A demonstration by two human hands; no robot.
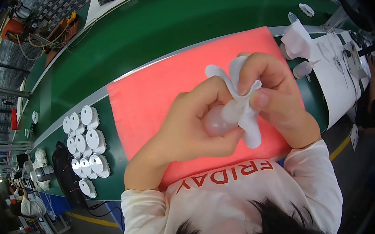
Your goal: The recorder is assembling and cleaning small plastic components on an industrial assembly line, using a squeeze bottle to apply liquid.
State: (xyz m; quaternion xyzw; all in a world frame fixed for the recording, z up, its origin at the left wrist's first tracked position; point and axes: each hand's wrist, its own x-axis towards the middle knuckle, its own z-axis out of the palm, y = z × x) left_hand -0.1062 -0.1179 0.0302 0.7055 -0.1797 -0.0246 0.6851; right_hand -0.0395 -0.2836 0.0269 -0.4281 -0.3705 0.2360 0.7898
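My left hand [188, 121] is wrapped round a small, translucent whitish plastic bottle [218, 121], its rounded end turned toward my palm. Over the bottle's other end lies a soft white cloth [252, 131], with loose flaps sticking out above and below. My right hand [276, 89] pinches the folded cloth between thumb and fingers. The bottle's far end is hidden under the cloth and my fingers. Both hands are above a pink mat [146, 102].
Several white round housings [95, 142] stand in rows left of the mat, beside a long black object [64, 172]. To the right are another squeeze bottle [302, 69], a container topped with white cloth [296, 38] and a white sheet [330, 75]. A metal rail crosses the green bench [179, 28].
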